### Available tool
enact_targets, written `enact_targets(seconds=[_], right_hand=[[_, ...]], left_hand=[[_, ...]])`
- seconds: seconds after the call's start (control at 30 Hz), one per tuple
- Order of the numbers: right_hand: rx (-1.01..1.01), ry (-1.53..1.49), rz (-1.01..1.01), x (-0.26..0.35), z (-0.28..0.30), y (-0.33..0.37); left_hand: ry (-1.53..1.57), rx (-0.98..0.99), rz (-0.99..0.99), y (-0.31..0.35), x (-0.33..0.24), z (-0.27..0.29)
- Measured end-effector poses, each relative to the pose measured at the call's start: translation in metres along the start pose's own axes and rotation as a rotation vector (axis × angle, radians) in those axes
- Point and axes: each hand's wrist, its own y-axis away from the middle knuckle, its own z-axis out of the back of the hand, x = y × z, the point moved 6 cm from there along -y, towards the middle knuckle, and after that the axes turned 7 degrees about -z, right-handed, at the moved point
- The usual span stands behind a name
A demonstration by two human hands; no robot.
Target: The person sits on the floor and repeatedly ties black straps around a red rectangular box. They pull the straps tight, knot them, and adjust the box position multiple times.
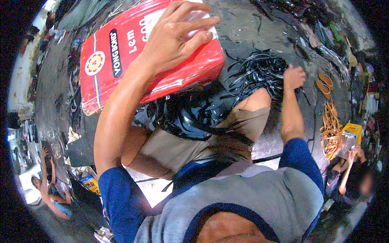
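Red tin (125,56), long axis rising rightward, left fingers (199,24) spread atop; right fingers (299,75) curled (grip unclear)

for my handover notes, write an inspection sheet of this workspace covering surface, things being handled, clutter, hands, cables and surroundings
Surface: dark grey floor, marked
Things: red rectangular tin; tangled pile of glossy black flat strips
Clutter: brown sandals; heap of long tan strips
Left hand: on the tin, fingers spread
Right hand: at the pile's right edge, blurred, grip unclear
Cables: nothing seen
Surroundings: one person far left; another person far right, beside a yellow boxy container
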Motion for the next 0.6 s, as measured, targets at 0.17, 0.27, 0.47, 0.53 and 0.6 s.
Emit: enact_targets(seconds=[0.17, 0.27, 0.47, 0.53, 0.6], right_hand=[[0.999, -0.692, 0.628, 0.118, 0.001, 0.176], [1.438, -0.512, 1.262, 0.15, 0.034, 0.33], [1.442, -0.756, 1.194, 0.116, 0.08, 0.374], [1.492, -0.978, 1.2, 0.113, 0.126, 0.33], [1.778, -0.956, 1.137, 0.112, 0.2, 0.261]], left_hand=[[0.047, -0.031, -0.048, -0.007, 0.0, -0.001], [-0.004, -0.064, -0.006, 0.005, -0.017, 0.007], [0.27, 0.102, 0.151, 0.066, -0.106, 0.018], [0.4, 0.203, 0.299, 0.097, -0.115, -0.005], [0.497, 0.255, 0.478, 0.118, -0.118, -0.03]])
